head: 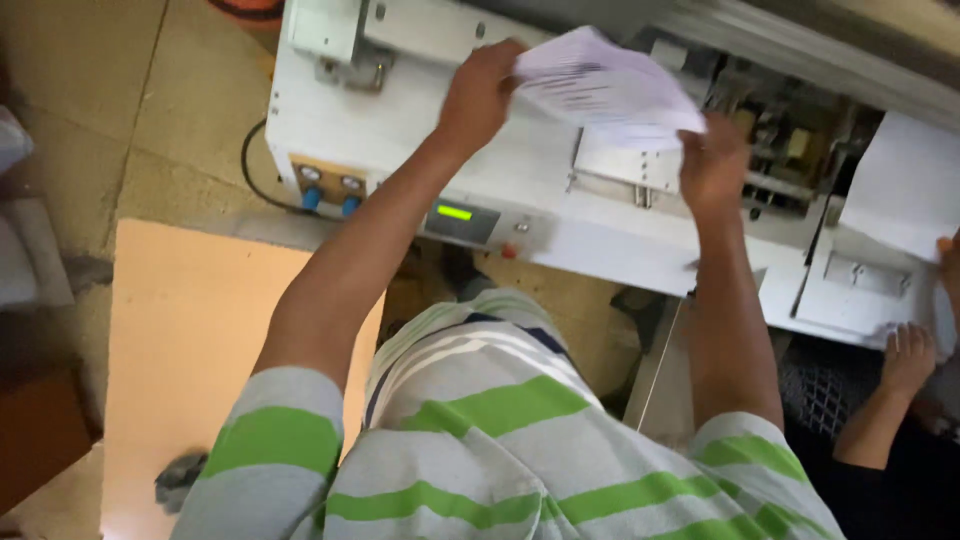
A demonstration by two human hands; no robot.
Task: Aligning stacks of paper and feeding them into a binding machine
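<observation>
Above the machine: a fanned stack of white papers (600, 88) is held in the air between both hands.
Left hand (478, 95): its grip pinches the stack's left edge.
Right hand (712, 165): its grip clasps the stack's lower right corner.
White machine (400, 120): directly beneath the papers, green display (454, 212) lit.
Far right: another person's hand (908, 355) rests on the machine.

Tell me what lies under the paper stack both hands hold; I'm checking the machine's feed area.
Under the paper stack, held by the left hand and right hand, sits the white machine with a metal plate. The stack covers whatever is directly beneath it.
</observation>
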